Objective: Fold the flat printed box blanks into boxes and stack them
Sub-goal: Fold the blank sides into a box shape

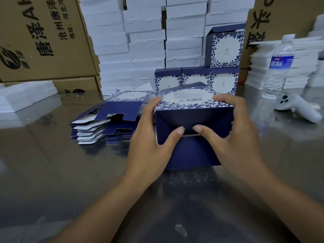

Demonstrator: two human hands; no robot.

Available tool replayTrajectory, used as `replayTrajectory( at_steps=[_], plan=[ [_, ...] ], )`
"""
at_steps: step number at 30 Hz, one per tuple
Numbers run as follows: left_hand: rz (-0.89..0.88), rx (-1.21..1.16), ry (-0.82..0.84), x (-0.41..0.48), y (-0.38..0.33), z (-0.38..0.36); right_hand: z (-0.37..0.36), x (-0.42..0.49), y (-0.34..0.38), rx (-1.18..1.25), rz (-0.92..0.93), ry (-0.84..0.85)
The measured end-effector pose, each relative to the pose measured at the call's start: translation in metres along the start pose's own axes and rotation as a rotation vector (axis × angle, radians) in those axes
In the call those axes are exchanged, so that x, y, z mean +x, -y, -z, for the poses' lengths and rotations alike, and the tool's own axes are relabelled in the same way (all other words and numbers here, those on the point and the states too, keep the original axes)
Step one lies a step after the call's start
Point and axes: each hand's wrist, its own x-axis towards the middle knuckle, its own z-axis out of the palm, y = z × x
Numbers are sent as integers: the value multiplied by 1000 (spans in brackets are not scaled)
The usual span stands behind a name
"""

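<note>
I hold a half-folded box, navy with a blue floral print and a barcode panel on top, above the steel table. My left hand grips its left side, thumb pressing a navy end flap. My right hand grips the right side, its thumb on the same flap beside the other thumb. A long navy flap hangs below the thumbs. A pile of flat printed blanks lies to the left. Three folded boxes stand in a row behind, with one more box on top at the right.
White foam trays are stacked high at the back, more at the right and left. Brown cartons stand back left. A water bottle and a white controller sit to the right on the steel table.
</note>
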Motion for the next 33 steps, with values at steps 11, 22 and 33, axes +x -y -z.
replayTrajectory(
  at_steps=[11,22,33],
  plan=[
    [162,-269,74,5,-7,6,4,13,4,504,-316,-100],
    [737,-745,-232,21,7,6,-1,9,-9,299,-823,136],
    [806,-979,-142,23,0,8,15,21,-2,876,-618,26]
  ],
)
